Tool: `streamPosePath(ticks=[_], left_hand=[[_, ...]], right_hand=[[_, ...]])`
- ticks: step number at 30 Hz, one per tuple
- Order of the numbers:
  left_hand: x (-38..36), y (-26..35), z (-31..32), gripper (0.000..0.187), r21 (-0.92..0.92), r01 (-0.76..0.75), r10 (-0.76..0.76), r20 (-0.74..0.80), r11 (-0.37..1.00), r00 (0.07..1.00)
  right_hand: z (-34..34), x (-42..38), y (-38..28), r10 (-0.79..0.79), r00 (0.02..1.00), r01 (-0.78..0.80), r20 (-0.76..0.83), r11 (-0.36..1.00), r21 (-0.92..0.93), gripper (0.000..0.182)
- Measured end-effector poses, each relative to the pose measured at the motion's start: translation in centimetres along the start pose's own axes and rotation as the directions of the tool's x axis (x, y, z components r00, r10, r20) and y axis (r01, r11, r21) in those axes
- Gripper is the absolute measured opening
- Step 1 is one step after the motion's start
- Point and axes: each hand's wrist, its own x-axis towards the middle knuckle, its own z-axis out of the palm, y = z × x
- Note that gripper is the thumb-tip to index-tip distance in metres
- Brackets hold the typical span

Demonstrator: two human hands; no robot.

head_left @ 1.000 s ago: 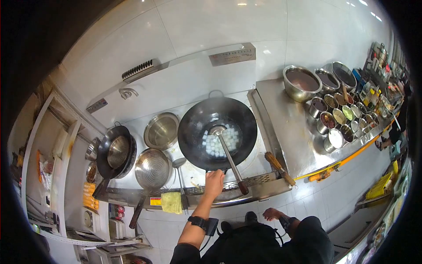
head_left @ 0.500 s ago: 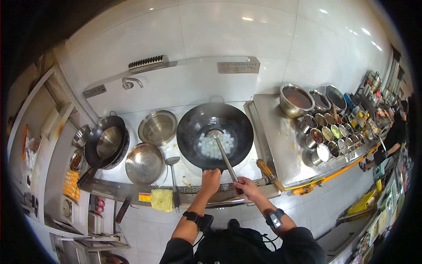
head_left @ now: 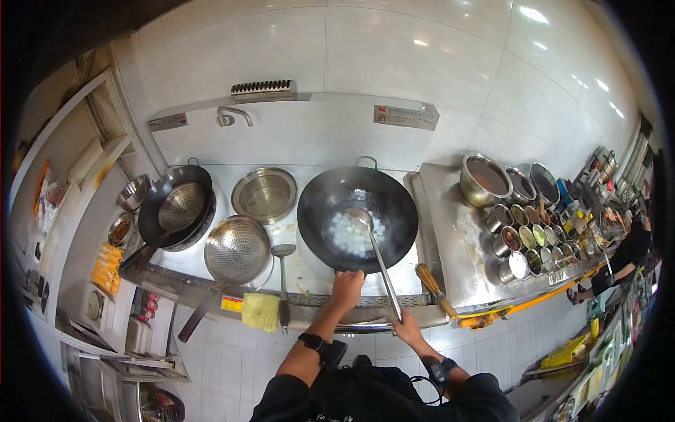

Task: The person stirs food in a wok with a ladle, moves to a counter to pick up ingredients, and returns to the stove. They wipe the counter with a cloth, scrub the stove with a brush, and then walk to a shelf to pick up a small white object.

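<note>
While white cubes point(head_left: 354, 234) sit in the black wok point(head_left: 357, 216) on the steel range point(head_left: 309, 267), the left hand point(head_left: 346, 288) grips the wok's near handle. The right hand point(head_left: 404, 327) is clenched around the end of the ladle point(head_left: 376, 252), whose bowl rests among the cubes. Just left of the wok lie a strainer point(head_left: 238, 249), a spare ladle point(head_left: 283, 271) and a yellow cloth point(head_left: 261, 311). Seasoning tubs point(head_left: 529, 239) stand to the right.

Black short-sleeved top, black watch-like band on each wrist, bare forearms, bare hands
</note>
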Motion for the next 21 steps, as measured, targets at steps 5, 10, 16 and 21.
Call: streamPosePath(ticks=[5,10,16,21], left_hand=[[0.0,0.0,0.0,0.007,0.006,0.002,-0.002,0.000,1.000,1.000],[-0.1,-0.1,0.1,0.007,0.040,-0.008,0.008,-0.002,0.999,1.000],[0.1,0.1,-0.2,0.011,0.031,0.011,-0.013,0.041,0.999,0.999],[0.0,0.1,0.0,0.012,0.011,0.006,-0.006,0.009,1.000,1.000]], right_hand=[[-2.3,-1.5,0.7,0.097,0.968,-0.124,0.230,0.986,0.107,0.031],[-2.6,-2.6,1.2,0.115,0.957,-0.150,0.268,0.982,0.114,0.027],[-2.6,-3.1,0.6,0.162,0.942,-0.217,0.294,0.962,0.165,0.028],[-1.1,-2.9,2.5,0.169,0.942,-0.212,0.290,0.969,0.123,0.031]])
